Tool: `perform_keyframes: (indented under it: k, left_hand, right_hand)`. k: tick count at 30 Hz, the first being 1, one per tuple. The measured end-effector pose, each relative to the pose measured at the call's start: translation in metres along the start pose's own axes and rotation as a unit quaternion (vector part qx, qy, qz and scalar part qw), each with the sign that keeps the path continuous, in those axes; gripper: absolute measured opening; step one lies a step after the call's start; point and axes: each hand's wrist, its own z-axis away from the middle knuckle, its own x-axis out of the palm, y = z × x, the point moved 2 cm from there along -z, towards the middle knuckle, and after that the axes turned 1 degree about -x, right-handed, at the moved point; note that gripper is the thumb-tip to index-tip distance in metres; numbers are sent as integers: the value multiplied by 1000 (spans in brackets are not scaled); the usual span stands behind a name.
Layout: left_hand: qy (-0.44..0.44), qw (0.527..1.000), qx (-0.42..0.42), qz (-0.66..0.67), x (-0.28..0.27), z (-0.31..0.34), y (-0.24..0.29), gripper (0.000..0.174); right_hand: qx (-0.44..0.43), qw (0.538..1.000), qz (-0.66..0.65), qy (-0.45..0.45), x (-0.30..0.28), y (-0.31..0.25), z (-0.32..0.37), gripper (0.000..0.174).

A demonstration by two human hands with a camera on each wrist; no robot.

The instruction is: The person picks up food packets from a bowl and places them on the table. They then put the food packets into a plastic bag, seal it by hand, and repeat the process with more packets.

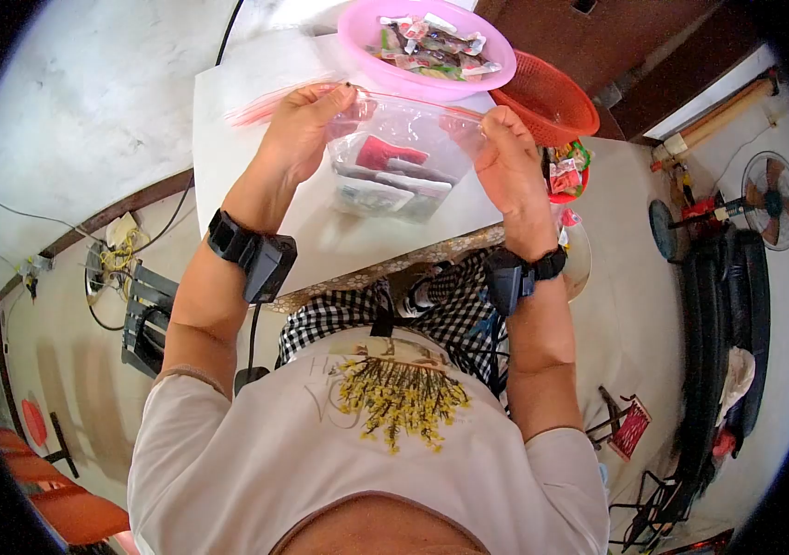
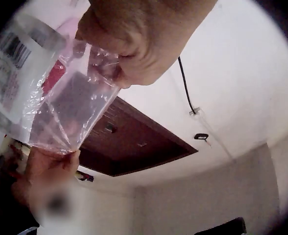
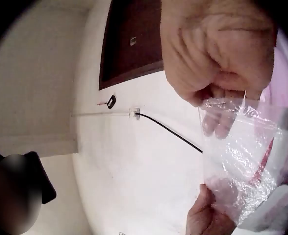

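A clear plastic bag (image 1: 445,153) is stretched by its top edge between both hands over the white table. My left hand (image 1: 294,134) pinches one upper corner, and my right hand (image 1: 510,166) pinches the opposite one. Inside, toward the bottom, lie a red packet (image 1: 385,152) and several flat whitish packets (image 1: 371,190). In the left wrist view a barcode (image 2: 15,50) shows through the plastic. The right wrist view shows the fingers (image 3: 222,122) of my right hand behind the clear film.
Thin red-edged plastic pieces (image 1: 260,109) lie on the table (image 1: 228,166) beside my left hand. At the back stands a pink basin (image 1: 357,69) of wrapped packets. A red basket (image 1: 561,97) is to its right, with a smaller red container of packets (image 1: 568,176) below.
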Motion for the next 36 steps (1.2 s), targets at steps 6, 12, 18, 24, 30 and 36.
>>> perform_keyframes:
  k: [6,12,18,24,30,36]
  left_hand:
    - [18,999,-8,-48,-15,-7,-5,23]
    - [158,675,385,-609,34,7,56,35]
    - [-15,645,375,-666,103,5,29,31]
    - [-76,820,149,-548,102,-15,22,17]
    - [-114,835,122,-524,88,-30,24,14]
    - [-120,838,115,-520,74,-26,31,20]
  right_hand:
    - [47,989,-136,34,1,12,-4,7]
    - [48,989,-122,64,5,11,-2,6]
    - [30,992,-108,59,10,13,-3,9]
    - [11,996,-59,67,11,7,3,11]
    - [-11,997,-13,78,11,7,1,10]
    - [-25,998,6,57,19,2,3,7]
